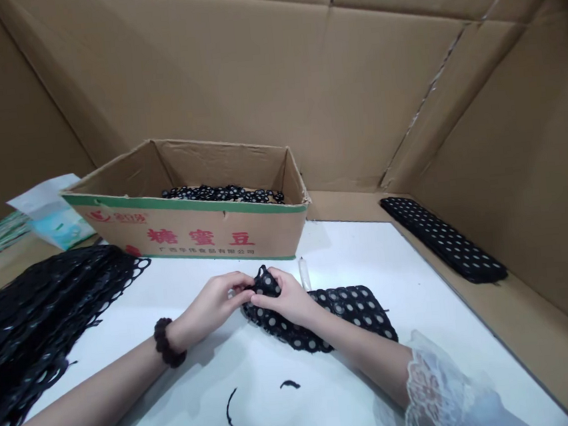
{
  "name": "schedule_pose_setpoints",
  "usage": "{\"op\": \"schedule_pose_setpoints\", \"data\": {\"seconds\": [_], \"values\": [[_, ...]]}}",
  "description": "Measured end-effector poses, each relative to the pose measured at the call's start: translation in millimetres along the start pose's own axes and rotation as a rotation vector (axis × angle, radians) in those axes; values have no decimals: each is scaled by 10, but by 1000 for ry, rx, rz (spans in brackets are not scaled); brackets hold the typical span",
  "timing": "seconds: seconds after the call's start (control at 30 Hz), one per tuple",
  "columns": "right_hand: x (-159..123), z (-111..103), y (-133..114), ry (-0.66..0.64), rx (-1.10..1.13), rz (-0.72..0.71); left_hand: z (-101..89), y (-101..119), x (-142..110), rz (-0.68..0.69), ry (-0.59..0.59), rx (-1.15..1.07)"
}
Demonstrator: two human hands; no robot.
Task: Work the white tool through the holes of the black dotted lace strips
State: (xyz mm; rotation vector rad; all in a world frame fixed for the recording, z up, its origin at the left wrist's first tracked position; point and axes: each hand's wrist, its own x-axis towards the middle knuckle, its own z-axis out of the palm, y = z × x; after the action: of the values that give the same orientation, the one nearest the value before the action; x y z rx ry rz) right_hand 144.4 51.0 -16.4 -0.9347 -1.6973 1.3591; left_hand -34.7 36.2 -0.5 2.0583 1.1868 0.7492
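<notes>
A black sheet with rows of round holes [356,310] lies on the white table [181,397]. Its left end is bent up between my hands. My left hand [216,304], with a dark beaded or braided band on the wrist, pinches that raised edge with thumb and fingertips. From the other side my right hand [292,299] grips the same end, thumb pointing left, its forearm crossing above the sheet. A small loop of the black material sticks up between the fingers. Just behind my right hand sits a small whitish tube-like item [304,274].
Behind my hands stands an open cardboard box [206,237] holding black ring-like pieces [226,193]. A heap of black perforated sheets [47,309] lies left, near a tissue pack [59,224]. Another dotted black stack [442,238] rests right. Black scraps [290,384] lie in front; cardboard walls surround the table.
</notes>
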Motion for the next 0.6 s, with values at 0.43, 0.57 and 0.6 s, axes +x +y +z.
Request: {"op": "schedule_pose_setpoints", "data": {"seconds": [0.43, 0.57, 0.6], "values": [[-3, 67, 100, 25, 109, 25, -928, 157, 83, 176, 940, 619], [-17, 92, 105, 72, 111, -26, -1331, 239, 459, 247, 871, 926], [-13, 90, 108, 105, 131, -21, -1352, 241, 543, 241, 833, 942]]}}
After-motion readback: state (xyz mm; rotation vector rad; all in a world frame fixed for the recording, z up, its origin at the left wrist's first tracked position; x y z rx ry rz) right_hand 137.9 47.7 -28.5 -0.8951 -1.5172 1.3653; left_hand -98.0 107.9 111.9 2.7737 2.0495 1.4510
